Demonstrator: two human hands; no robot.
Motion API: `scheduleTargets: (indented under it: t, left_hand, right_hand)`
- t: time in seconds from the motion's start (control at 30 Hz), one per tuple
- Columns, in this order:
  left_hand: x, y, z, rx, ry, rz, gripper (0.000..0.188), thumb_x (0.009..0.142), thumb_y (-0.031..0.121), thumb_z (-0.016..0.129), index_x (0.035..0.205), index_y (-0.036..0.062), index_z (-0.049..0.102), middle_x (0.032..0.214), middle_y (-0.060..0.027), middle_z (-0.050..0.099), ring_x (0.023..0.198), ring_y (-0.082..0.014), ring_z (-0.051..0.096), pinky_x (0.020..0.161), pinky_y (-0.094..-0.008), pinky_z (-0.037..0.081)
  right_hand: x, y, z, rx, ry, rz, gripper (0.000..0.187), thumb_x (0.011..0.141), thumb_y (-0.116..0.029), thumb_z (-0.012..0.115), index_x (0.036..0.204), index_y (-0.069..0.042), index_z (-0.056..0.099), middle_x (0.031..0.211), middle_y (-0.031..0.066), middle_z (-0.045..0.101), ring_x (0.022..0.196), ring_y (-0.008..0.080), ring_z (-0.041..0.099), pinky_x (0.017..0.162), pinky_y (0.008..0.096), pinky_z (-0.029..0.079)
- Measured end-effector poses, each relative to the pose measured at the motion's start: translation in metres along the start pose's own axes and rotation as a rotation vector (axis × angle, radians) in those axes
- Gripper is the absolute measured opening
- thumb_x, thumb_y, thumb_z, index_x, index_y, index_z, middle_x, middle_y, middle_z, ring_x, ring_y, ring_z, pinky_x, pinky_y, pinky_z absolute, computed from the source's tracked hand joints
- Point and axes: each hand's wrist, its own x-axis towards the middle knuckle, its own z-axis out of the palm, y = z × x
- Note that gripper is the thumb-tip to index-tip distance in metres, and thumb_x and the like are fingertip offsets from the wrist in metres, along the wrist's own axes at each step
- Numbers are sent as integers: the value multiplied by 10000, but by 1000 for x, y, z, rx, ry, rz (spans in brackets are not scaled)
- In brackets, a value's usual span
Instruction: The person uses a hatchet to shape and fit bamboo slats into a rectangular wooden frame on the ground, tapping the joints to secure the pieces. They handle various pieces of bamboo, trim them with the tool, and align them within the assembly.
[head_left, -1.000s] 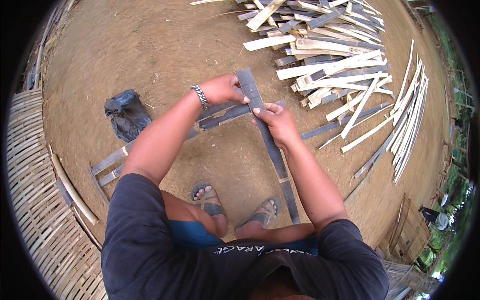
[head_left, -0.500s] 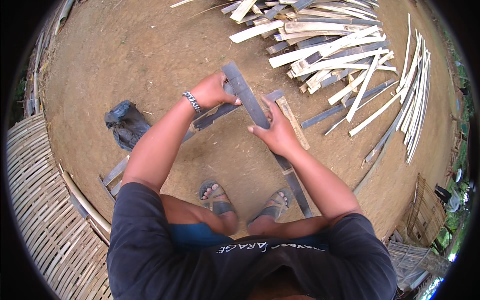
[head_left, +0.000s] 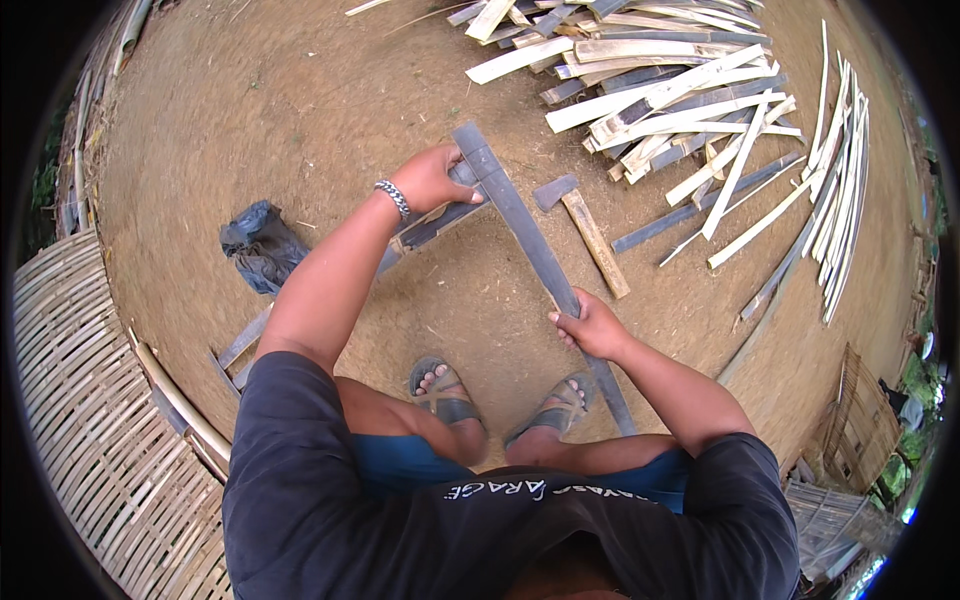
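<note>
A long dark bamboo strip [head_left: 530,228] slants from the upper middle down toward my right knee. My right hand [head_left: 590,325] is closed around its lower part, thumb across the upper face. Near the strip's upper end, my left hand [head_left: 432,180] grips the corner where it meets other dark bamboo pieces [head_left: 440,222]; those run down to the left behind my forearm. The fingers' undersides are hidden there. A hatchet [head_left: 592,240] with a wooden handle lies on the ground right of the strip, touched by neither hand.
Split bamboo pieces [head_left: 660,100] are heaped at the far right, with thin pale strips [head_left: 835,200] beside them. A crumpled black plastic bag [head_left: 262,245] lies at left. A woven bamboo panel [head_left: 110,420] is at the left edge. My sandalled feet [head_left: 445,390] stand below the strip.
My right hand has slid down the bamboo strip toward my knee, away from the hatchet, which now shows fully. My left hand keeps its grip on the corner.
</note>
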Motion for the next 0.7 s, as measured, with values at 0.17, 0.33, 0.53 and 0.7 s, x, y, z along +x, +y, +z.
scheduleTargets:
  t: [0.17,0.33,0.53,0.7]
  left_hand:
    - [-5,18,3,125,4,-96,616,750,337,892,1196,-30,678,1091,-211,728,1010,-314,700,914,-382,537]
    - [-19,20,16,239,127,-112,753,784,358,862,1351,-51,583,1208,-264,686,1107,-350,683,980,-399,522]
    - [-66,76,3,214,204,-203,860,818,352,827,1467,-65,446,1388,-307,574,1268,-387,596,1069,-419,473]
    - [-162,159,-57,118,318,-170,809,822,285,813,1444,-83,448,1357,-245,601,1262,-341,590,1097,-398,440]
  right_hand:
    - [-1,0,-1,-13,25,-26,501,990,-197,693,1410,-21,485,775,22,617,651,106,600,596,271,528]
    - [-7,2,-3,-97,-2,-55,477,993,-199,687,1397,-24,504,780,22,621,654,109,604,602,280,532]
    - [-63,-41,7,-89,18,-49,480,982,-207,677,1385,-4,513,813,112,670,695,199,660,650,345,557]
    - [-193,-114,61,-343,177,-169,524,960,-265,676,1386,-6,514,915,279,672,869,449,665,816,471,538]
